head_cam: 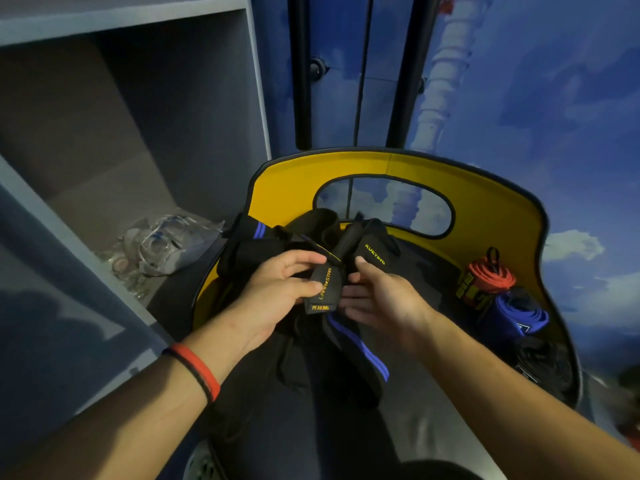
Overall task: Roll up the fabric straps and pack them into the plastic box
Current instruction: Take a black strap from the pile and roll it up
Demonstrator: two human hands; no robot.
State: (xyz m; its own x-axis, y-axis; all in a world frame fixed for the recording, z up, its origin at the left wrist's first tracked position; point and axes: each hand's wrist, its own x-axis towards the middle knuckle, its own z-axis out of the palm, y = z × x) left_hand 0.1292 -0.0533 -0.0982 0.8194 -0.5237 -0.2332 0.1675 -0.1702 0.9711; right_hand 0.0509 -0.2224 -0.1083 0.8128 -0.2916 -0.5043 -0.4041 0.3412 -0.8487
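Seen from above, two bare forearms reach over a yellow chair (485, 209) whose back has an oval opening; a loose heap of black fabric straps (301, 355) lies on its dark seat, directly under the hands. The left hand (277, 292) pinches the end of one black strap (322, 289) between thumb and curled fingers; the strap end bears yellow lettering, "LARA STAR" and "PEAKING". The right hand (384, 296) is just beside it, fingers straight and slightly spread, their tips touching the same strap end; its thumb rests against another black strap (374, 252) marked "XUETING". A black strap with blue stripes (360, 348) trails down the seat towards the viewer. At the right edge of the seat three rolled straps sit close together: a red one (491, 275), a blue one (519, 313) and a black one (540, 365). The left wrist wears red and black bands (199, 368). To the left is a grey shelf unit (104, 133) holding crumpled clear plastic (166, 244); whether that is a box cannot be told. Behind the chair is a blue wall painted with clouds (554, 98).
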